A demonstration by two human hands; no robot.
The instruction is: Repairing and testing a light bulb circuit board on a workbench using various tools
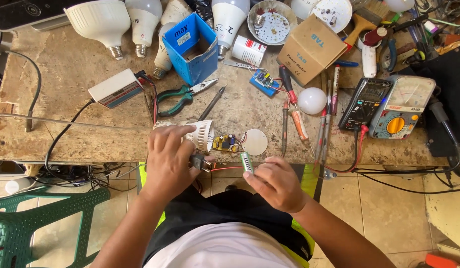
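My left hand grips a white ribbed bulb housing at the bench's front edge, and its fingers also pinch a small dark metal base piece with red wires. A yellow driver board and a round white LED disc hang off the housing on wires and lie on the bench. My right hand holds a small green cylindrical cell between thumb and fingers, just in front of the bench edge.
The worn bench top carries several white bulbs, a blue carton, a cardboard box, green-handled pliers, screwdrivers, a white ball dome, two multimeters and a white adapter. A green plastic stool stands at lower left.
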